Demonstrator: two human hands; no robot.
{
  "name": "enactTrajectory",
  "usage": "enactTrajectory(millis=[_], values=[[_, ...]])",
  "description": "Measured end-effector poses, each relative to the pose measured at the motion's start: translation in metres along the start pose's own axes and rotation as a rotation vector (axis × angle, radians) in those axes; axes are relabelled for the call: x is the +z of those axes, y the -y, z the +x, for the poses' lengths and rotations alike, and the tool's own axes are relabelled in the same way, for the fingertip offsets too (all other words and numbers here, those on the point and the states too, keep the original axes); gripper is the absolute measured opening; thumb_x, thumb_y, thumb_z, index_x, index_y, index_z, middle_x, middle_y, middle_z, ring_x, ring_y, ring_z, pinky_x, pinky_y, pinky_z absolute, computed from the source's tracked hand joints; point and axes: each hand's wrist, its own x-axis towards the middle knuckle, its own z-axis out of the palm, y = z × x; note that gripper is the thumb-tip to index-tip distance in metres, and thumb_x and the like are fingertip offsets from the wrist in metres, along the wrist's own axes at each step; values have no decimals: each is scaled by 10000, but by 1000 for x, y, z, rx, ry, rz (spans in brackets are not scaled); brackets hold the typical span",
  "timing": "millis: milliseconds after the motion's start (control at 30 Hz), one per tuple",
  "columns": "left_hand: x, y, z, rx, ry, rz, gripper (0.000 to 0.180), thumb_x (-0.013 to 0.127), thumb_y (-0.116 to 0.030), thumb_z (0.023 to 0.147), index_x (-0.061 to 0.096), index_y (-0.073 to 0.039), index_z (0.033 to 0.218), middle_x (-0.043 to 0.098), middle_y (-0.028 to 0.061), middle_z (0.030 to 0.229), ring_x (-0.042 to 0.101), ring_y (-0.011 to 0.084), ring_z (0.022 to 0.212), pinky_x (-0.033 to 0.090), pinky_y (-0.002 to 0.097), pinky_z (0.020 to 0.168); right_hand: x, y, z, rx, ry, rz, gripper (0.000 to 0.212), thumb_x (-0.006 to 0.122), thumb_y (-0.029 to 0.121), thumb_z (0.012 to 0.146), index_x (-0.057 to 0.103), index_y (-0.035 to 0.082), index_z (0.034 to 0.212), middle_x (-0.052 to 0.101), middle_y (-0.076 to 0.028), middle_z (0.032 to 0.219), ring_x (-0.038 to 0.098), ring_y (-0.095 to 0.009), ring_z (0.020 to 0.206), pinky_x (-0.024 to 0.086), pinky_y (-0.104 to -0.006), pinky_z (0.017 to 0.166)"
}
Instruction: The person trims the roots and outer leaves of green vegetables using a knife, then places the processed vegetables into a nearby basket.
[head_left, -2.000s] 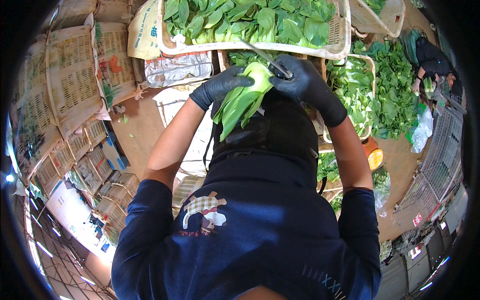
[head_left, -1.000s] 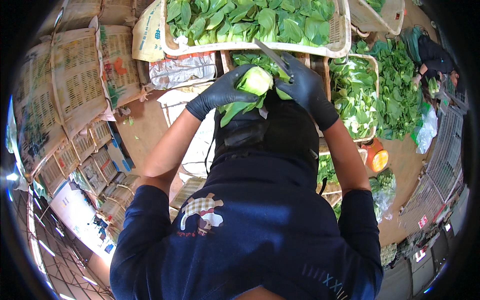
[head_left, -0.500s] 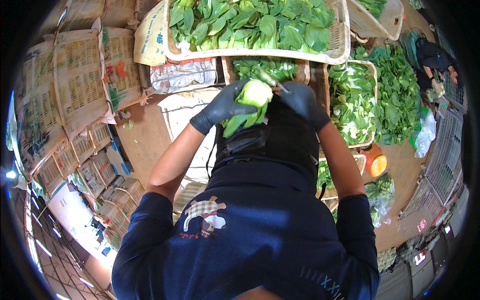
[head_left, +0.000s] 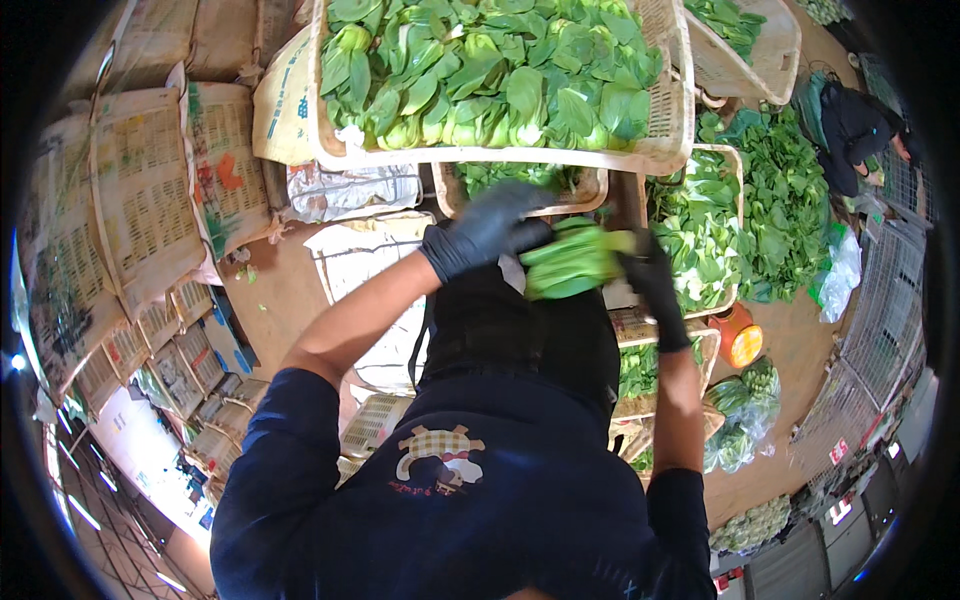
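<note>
A green bok choy (head_left: 568, 262), smeared by motion, is in the air between my two hands in front of my waist, leaves to the left and pale stem end to the right. My left hand (head_left: 492, 230), in a black glove, is at its upper left with thumb and fingers apart. My right hand (head_left: 652, 282), also black-gloved, is by the stem end; blur hides whether its fingers grip the stem or anything else. Straight ahead stands a large cream plastic crate (head_left: 500, 158) of bok choy, with a smaller crate (head_left: 450, 190) of greens below its near edge.
To the right are another crate (head_left: 742, 215) of bok choy, a loose heap of greens (head_left: 790, 210), an orange container (head_left: 735, 335) and bagged vegetables (head_left: 748, 415). Covered stacked crates (head_left: 150, 190) line the left. A person (head_left: 855, 130) works at far right.
The bok choy has swung from upright in my left hand to lying sideways between both hands. My right hand has moved right and down; the metal-handled tool there no longer shows. The view has shifted.
</note>
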Motion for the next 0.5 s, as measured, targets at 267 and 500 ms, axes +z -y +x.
enactTrajectory(millis=[267,500], values=[[20,178,102,547,245,773,374,501,-155,753,532,-96,1120,441,132,1272,398,280,1189,291,445,1004,-281,-22,-58,-162,-953,211,436,462,329,881,493,25,1192,579,-89,1075,576,-189,844,421,-247,558],[89,217,144,575,323,877,302,491,-155,749,552,-136,1044,490,77,1195,378,238,1210,236,465,1039,-145,-95,-107,43,-872,255,278,541,244,851,635,-10,916,622,-52,844,538,-117,728,416,-261,641]])
